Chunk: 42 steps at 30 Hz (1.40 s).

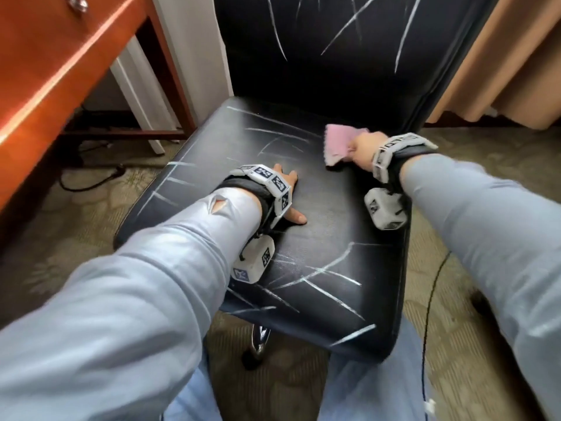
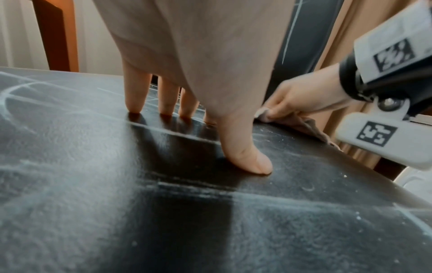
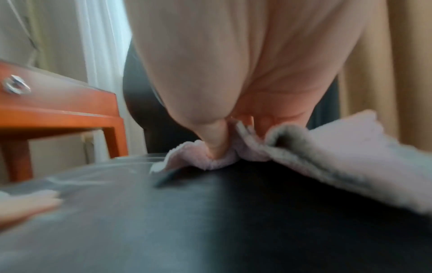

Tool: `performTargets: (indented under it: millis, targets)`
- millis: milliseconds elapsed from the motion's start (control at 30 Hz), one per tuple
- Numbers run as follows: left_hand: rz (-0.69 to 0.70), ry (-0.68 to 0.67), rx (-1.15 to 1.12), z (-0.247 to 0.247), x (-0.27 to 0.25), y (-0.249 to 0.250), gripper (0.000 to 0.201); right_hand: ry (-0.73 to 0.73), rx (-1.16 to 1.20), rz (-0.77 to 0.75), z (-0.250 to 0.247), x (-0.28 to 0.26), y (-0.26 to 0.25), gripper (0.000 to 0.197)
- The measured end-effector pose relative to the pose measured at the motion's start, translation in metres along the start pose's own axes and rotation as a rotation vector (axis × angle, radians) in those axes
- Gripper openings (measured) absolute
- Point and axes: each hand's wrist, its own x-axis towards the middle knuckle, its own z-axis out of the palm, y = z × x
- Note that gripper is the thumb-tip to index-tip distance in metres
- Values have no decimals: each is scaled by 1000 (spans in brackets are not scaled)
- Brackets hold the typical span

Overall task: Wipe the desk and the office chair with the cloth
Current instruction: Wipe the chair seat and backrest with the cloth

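Note:
A black office chair (image 1: 328, 238) with white chalky streaks fills the middle of the head view. My right hand (image 1: 362, 150) grips a pink cloth (image 1: 340, 142) and holds it down on the seat's far right part, near the backrest. The right wrist view shows the thumb pinching the cloth (image 3: 327, 158) against the seat (image 3: 210, 221). My left hand (image 1: 290, 197) rests flat on the seat's middle with straight, spread fingers (image 2: 134, 99), holding nothing. The left wrist view also catches the right hand (image 2: 304, 99) with the cloth (image 2: 301, 122) on the streaked seat (image 2: 93, 184).
An orange wooden desk (image 1: 57, 65) with a metal drawer knob (image 1: 78, 3) stands at the left, its leg close to the chair. Tan curtains (image 1: 516, 56) hang at the right. Black cables (image 1: 91, 180) lie on the patterned carpet (image 1: 455, 329).

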Motion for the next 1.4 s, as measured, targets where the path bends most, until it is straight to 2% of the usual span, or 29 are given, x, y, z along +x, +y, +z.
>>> performTargets:
  millis: [67,167,267,300,333,400,467,500,600,700,767,900,967,1067,1133,1233,1400]
  targets:
    - [-4,-3,-10,1,0,0,116,8,-80,27,3,5,17,39]
    - [3,14,-15,3,2,3,110,-35,-102,-19,3,6,-19,40]
    - [30,43,-20,3,2,5,112,-61,20,-253,5,-6,-60,37]
    - [31,56,-23,3,2,4,111,-84,39,-282,4,-6,-64,38]
    - [25,63,-26,3,1,4,109,-97,61,-262,1,-7,-62,43]
    - [5,67,-23,6,1,2,110,-80,52,-114,-2,3,-40,58]
    - [-12,58,-28,7,-1,1,110,-93,-12,59,-6,11,-14,56]
    - [-17,54,-39,7,-2,0,110,-89,-49,82,-3,13,-7,52]
    - [-3,50,-58,7,-1,3,114,-46,-27,-3,4,6,-30,54]
    - [56,88,-58,5,-4,3,113,-113,74,-215,7,-9,-79,42]
    - [76,114,-64,6,-6,0,111,-141,87,-252,2,-10,-86,41]
    - [31,92,-75,13,-9,-3,111,-45,-2,-12,-3,5,-20,46]
    - [35,86,-98,15,-9,-3,111,-60,-44,49,-3,4,-2,45]
    - [55,101,-93,15,-9,-2,109,-101,-51,-2,-2,0,-24,39]
    - [64,106,-83,14,-9,-1,108,-71,12,-131,-1,-9,-47,39]
    - [57,150,-35,13,-8,1,105,-118,73,-256,-5,-15,-59,44]
    - [-22,104,3,11,-8,11,110,-73,57,-92,-5,-9,-12,44]
